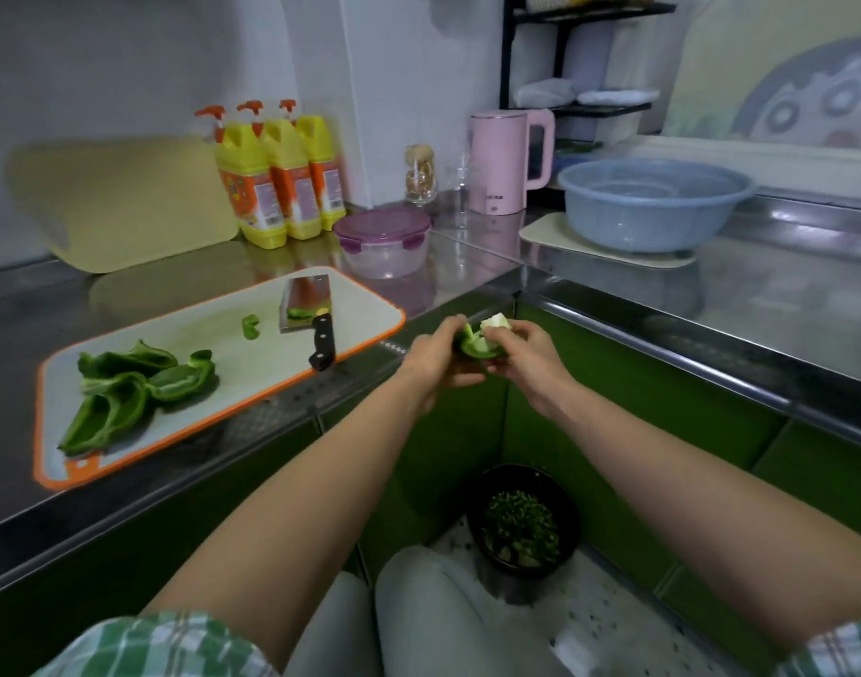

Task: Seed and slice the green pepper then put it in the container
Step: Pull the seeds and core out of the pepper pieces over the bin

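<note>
Steel surface runs round a corner, with green cabinet fronts below. Cutting board to my left holds the opened pepper pieces, not yet sliced, and the cleaver. Its handle lies near the board's front edge.

Last pepper piece is off the board, in mid-air between both hands, in front of the corner.

Risks, as I judge them:
- Seeds may scatter. The bin sits on the floor nearer my knees than my hands, so whatever drops could miss it.
- Pulling the core too hard could tear the pepper wall.
- Container has its purple lid on, beyond the board, and needs opening before anything goes in.

Pose: both forearms stretched forward and converging. Left hand has its fingers curled round the green piece. Right hand pinches the pale seed core at the top.
</note>
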The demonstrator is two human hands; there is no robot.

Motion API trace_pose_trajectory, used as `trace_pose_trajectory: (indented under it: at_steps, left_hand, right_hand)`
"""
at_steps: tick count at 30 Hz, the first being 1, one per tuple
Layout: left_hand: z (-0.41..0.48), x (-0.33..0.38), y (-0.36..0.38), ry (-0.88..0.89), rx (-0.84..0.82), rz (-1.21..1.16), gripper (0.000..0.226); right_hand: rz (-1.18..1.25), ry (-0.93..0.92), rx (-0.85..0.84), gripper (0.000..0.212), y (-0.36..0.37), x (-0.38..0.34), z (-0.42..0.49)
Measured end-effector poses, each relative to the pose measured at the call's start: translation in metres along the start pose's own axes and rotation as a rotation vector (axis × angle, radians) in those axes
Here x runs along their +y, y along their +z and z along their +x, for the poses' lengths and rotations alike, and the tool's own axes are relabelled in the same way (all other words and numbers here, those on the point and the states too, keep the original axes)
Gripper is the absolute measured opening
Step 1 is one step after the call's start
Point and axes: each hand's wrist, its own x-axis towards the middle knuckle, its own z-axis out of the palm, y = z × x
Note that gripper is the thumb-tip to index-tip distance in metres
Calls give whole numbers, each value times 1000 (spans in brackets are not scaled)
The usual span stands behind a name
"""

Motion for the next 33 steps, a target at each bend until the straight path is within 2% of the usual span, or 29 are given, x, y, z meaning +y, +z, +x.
trace_pose_trajectory:
  at_steps: [3, 6, 10, 13, 16, 20, 28, 33]
  left_hand:
    - [7, -23, 11, -59, 31, -15, 21]
    - [16, -39, 9, -80, 66, 82, 26]
    - [31, -53, 3, -87, 72, 331, 19]
    - [37, -57, 3, -80, 67, 454, 26]
    - [40, -60, 6, -90, 38, 488, 40]
    - [46, -64, 7, -131, 57, 385, 35]
    - [55, -72, 13, -119, -5, 396, 31]
    - [57, -73, 16, -180, -52, 365, 26]
  right_hand:
    - [-144, 20, -21, 35, -19, 16, -1]
    - [-409, -3, -112, 34, -38, 27, 1]
    - [-783, -191, -256, 46, -58, 38, 11]
    - [-1085, -340, -396, 35, -61, 47, 20]
    - [-1134, -394, -381, 32, -59, 52, 24]
    - [-1139, -484, -344, 26, -59, 60, 30]
    - [-1194, -373, -391, 18, -64, 68, 41]
    - [-1162, -301, -390, 13, -72, 72, 43]
